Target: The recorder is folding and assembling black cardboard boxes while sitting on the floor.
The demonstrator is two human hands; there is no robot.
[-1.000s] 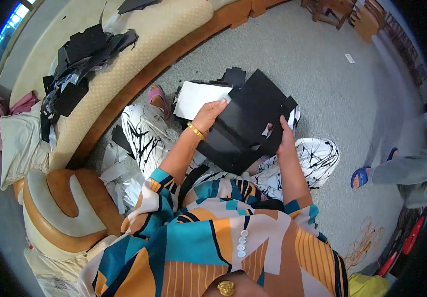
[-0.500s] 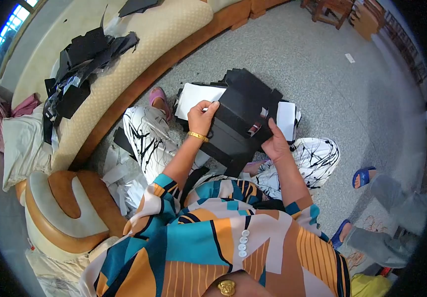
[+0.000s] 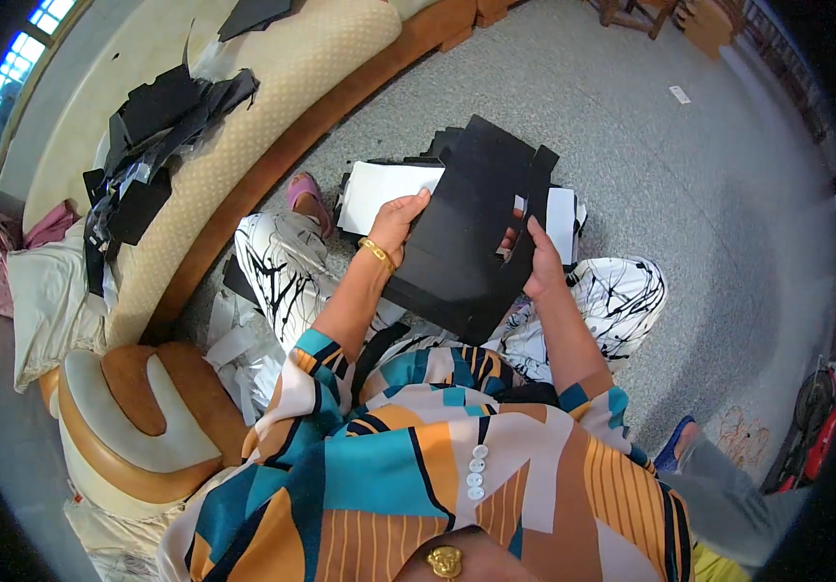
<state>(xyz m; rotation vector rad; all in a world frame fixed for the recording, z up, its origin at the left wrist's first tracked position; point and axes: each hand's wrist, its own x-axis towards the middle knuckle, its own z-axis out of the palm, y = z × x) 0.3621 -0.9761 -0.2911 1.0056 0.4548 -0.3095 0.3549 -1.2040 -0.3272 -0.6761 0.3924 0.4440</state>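
A flat piece of black cardboard [image 3: 466, 233] with notched ends is held up over my lap. My left hand [image 3: 399, 225] grips its left edge, thumb on top. On the right side my right hand [image 3: 544, 260] pinches the board beside a cut-out slot, and some of its fingertips show through the opening. Beneath the board lies a pile of more black cardboard pieces [image 3: 447, 144], mostly covered. A white sheet [image 3: 369, 194] pokes out of the pile on the left, and another white piece [image 3: 561, 218] shows on the right.
Black scraps and clear plastic [image 3: 151, 145] lie on the curved cream sofa [image 3: 282, 107] at left. White strips [image 3: 234, 335] litter the floor by my left leg. A tan-and-white cushioned piece [image 3: 137, 417] stands near left. Another person's blue slipper [image 3: 672, 444] is at right.
The black cardboard, bent along a crease before, now looks flat, its far end swung to the right. Both hands keep their hold. The other person's farther slippered foot has left the view.
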